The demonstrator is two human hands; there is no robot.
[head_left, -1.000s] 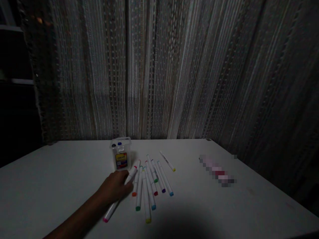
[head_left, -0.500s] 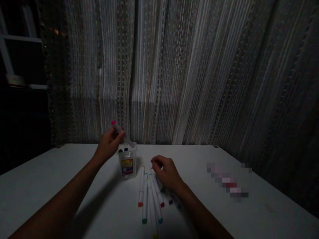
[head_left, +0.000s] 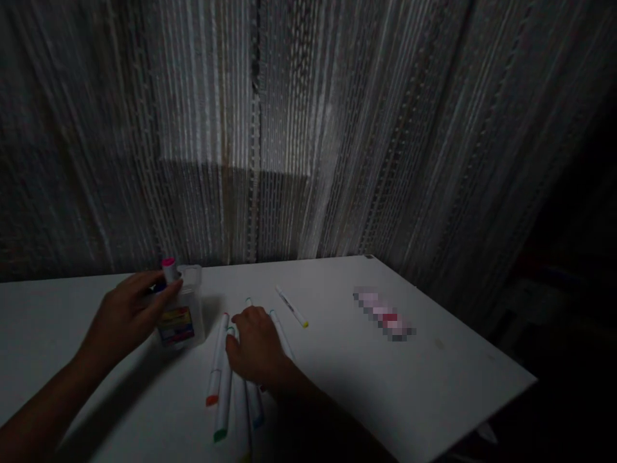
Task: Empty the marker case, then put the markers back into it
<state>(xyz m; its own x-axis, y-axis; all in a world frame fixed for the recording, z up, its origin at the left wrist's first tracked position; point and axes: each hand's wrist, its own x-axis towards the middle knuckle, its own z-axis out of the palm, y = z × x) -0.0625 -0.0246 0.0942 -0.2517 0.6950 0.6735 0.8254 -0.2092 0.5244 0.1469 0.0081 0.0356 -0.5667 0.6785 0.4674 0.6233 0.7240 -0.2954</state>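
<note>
My left hand [head_left: 126,316] grips a pink-capped marker [head_left: 169,270] between thumb and fingers. This marker stands nearly upright at the mouth of a clear plastic box [head_left: 196,308] with a colourful label; its lower part is hidden. My right hand [head_left: 255,341] lies over a loose bunch of white markers, thumb apart from bent fingers, with no marker visibly gripped. An orange-ended marker [head_left: 214,366] and a green-ended marker [head_left: 223,392] show at its left. Others, one with a blue end [head_left: 258,418], are partly covered by the hand.
Beyond my right hand, a yellow-ended marker [head_left: 292,307] lies apart on the white table [head_left: 337,386]. A pixelated pinkish item [head_left: 383,314] lies farther right. A striped curtain [head_left: 289,212] hangs behind the table, and the room is dim.
My view has turned to the right. The pink-capped marker has gone from slanted above the box to nearly upright and lower. My right hand has come down over the markers, and the lone yellow-ended marker now shows.
</note>
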